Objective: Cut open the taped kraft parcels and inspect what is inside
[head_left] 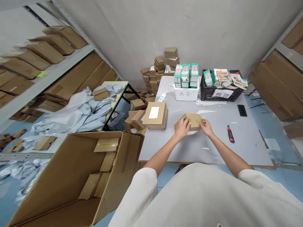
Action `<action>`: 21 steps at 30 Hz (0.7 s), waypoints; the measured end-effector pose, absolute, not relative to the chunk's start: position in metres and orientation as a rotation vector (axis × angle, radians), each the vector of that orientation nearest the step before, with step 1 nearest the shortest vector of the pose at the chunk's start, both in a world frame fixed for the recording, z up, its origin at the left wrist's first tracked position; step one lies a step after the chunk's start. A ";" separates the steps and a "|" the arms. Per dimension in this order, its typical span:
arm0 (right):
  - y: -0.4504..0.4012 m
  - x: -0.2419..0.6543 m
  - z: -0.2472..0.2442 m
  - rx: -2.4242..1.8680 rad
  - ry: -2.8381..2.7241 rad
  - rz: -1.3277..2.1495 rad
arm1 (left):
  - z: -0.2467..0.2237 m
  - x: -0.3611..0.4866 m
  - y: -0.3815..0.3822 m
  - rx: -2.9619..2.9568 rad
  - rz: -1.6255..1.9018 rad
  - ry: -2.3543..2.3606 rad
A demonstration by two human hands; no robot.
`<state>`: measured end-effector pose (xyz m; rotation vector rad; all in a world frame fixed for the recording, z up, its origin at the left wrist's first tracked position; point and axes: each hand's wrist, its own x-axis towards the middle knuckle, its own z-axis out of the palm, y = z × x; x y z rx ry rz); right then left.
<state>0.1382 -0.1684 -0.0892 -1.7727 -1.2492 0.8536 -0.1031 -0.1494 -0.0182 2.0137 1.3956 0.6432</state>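
Both of my hands grip a small kraft cardboard box near the middle of a grey worktable. My left hand presses on its near left side, and my right hand holds its right corner. Its flaps look partly folded, and a white scrap shows beneath it. To the left, a larger brown box with a white label sits at the table edge. A red-and-black utility knife lies to the right of my right hand.
A black smartphone, a white bin of green-and-pink packs and a black crate of books occupy the table. A large open carton stands at lower left. Grey mailers, stacked boxes and shelves surround the table.
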 end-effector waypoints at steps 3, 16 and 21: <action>-0.164 0.129 -0.090 -1.837 -1.143 0.942 | -0.017 -0.117 -0.146 1.952 0.707 1.399; -0.167 0.172 -0.055 -1.811 -1.135 0.712 | -0.035 -0.066 -0.123 1.726 0.786 1.273; -0.176 0.198 -0.054 -1.861 -1.067 0.677 | -0.041 -0.035 -0.113 1.816 0.672 1.239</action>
